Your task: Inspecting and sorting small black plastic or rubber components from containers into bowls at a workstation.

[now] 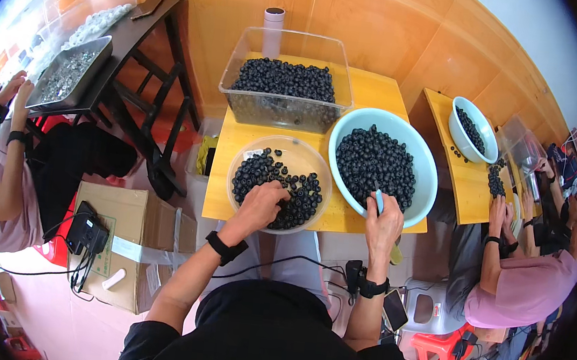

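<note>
My left hand (pixel 262 207) reaches into a round, shallow clear tray (pixel 241 150), its fingers curled among small black ring-like pieces (pixel 305 192). What its fingertips pinch is hidden. Over the near rim of a large light-blue bowl (pixel 427 194), my right hand (pixel 385 227) is closed around a small tool with a light-blue handle (pixel 379 201) and a thin tip pointing away from me. The tool's exact kind does not show. A heap of the same black pieces (pixel 375 161) fills much of the bowl.
Behind the tray, a clear rectangular bin (pixel 267 111) holds more black pieces; a pale pink bottle (pixel 272 38) stands behind it. All rest on a yellow table (pixel 375 87). Left is a cardboard box (pixel 117 239). Co-workers sit at both sides, the right one by another bowl (pixel 458 138).
</note>
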